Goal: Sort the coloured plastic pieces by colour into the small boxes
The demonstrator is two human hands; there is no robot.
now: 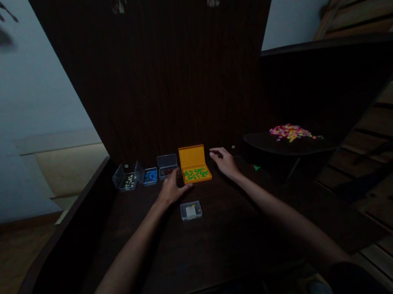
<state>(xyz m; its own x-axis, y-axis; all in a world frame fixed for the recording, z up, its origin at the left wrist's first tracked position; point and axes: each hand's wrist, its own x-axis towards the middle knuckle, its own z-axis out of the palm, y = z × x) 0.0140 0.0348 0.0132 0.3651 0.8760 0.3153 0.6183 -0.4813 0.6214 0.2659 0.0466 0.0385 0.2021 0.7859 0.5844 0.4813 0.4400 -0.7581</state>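
A yellow box (192, 156) with its lid raised stands at the back of the dark table, small green pieces (196, 173) spread inside. My left hand (172, 190) is at its left front corner, thumb and fingers apart, holding nothing that shows. To the right of the box, my right hand (225, 161) hovers with fingers loosely bent and parted, and I see nothing in it. Nearer to me lies a closed clear plastic case (191, 211) with a pale square and a few yellowish bits inside.
Left of the yellow box stand open clear cases with dark contents (168, 166), blue pieces (150, 176) and whitish pieces (129, 181). A pink and yellow heap (292, 132) lies on a rounded shelf (296, 149) at right. Some green pieces (255, 167) lie below it.
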